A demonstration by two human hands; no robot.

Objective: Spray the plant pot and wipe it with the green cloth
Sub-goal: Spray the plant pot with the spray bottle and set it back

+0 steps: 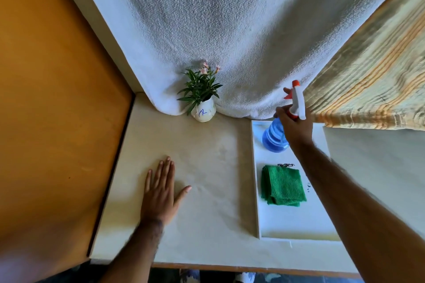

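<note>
Grip: your right hand is wrapped round the neck of the blue spray bottle, upright, base in the white tray | Left hand flat on the table, holding nothing | Target: plant pot sits ahead and left of the bottle — well apart | Tray also holds the folded green cloth — nearer you.

Right hand grips spray bottle neck above tray. Left hand flat on counter. Green cloth lies folded in tray; plant pot well apart.
</note>
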